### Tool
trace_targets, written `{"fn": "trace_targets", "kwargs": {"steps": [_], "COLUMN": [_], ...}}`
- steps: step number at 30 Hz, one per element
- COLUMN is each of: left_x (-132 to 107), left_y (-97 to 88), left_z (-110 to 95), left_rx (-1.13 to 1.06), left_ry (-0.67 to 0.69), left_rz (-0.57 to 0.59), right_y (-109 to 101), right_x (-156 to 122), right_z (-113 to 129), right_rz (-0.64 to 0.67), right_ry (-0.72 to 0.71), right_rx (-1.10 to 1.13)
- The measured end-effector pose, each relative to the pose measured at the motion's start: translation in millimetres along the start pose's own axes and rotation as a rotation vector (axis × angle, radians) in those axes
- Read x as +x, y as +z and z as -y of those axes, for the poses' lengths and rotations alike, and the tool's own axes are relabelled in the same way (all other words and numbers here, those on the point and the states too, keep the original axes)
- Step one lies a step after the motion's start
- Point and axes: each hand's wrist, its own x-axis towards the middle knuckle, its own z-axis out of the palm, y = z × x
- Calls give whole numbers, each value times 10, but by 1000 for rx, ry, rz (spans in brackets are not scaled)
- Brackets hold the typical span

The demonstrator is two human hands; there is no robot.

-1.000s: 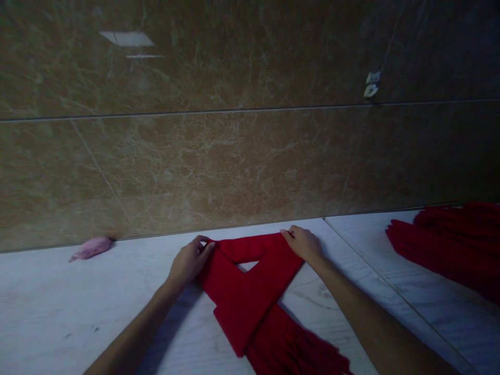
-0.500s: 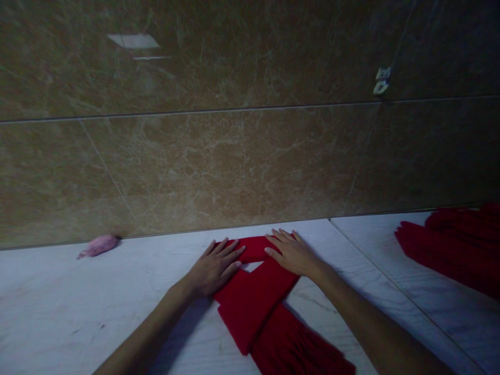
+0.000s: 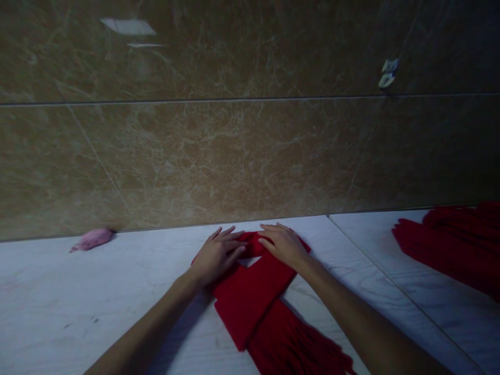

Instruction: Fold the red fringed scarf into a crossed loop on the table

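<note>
Two bare hands press flat on one red scarf (image 3: pixel 250 302) at the middle of the counter (image 3: pixel 58 312).

Change noted: a second ago each hand pinched a far corner of the folded cloth. Half a second ago both lay palm-down with fingers splayed. Now the hands sit closer together, and the bare triangle between the crossed bands is smaller.

Count: two hands, one scarf beneath them, one heap of red cloth (image 3: pixel 449 245), one pink object (image 3: pixel 91 238), one white fitting (image 3: pixel 387 73), and two counter slabs parted by one seam.

Nearest, the scarf's fringed end runs out of view at the bottom. Beyond it the folded bands cross. The left hand (image 3: pixel 216 255) rests palm-down on the left band, fingers extended and only slightly parted, pointing right and away. The right hand (image 3: pixel 283 245) rests palm-down on the far right corner, fingers extended, pointing left. Their fingertips are near each other but apart, over the far fold. The scarf lies under both palms and stretches from them toward the near edge.

Past the seam, the red heap lies at the right edge, well apart from the hands. At the far edge, against the brown marble wall (image 3: pixel 234 156), the pink object lies to the left, well apart from the scarf. The white fitting sits high on the wall, to the right.
</note>
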Motion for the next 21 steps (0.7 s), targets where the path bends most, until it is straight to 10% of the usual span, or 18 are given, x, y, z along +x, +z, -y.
{"fn": "trace_targets", "kwargs": {"steps": [5, 12, 21], "left_x": [48, -27, 32], "left_y": [236, 117, 222], "left_z": [53, 92, -86], "left_rx": [31, 104, 63], "left_ry": [-159, -121, -114], "left_rz": [6, 168, -46], "right_y": [67, -61, 67], "right_x": [23, -27, 2], "right_z": [-94, -189, 230], "right_rz": [40, 210, 91], "right_ry": [-8, -3, -44], "right_rx": [91, 82, -13]}}
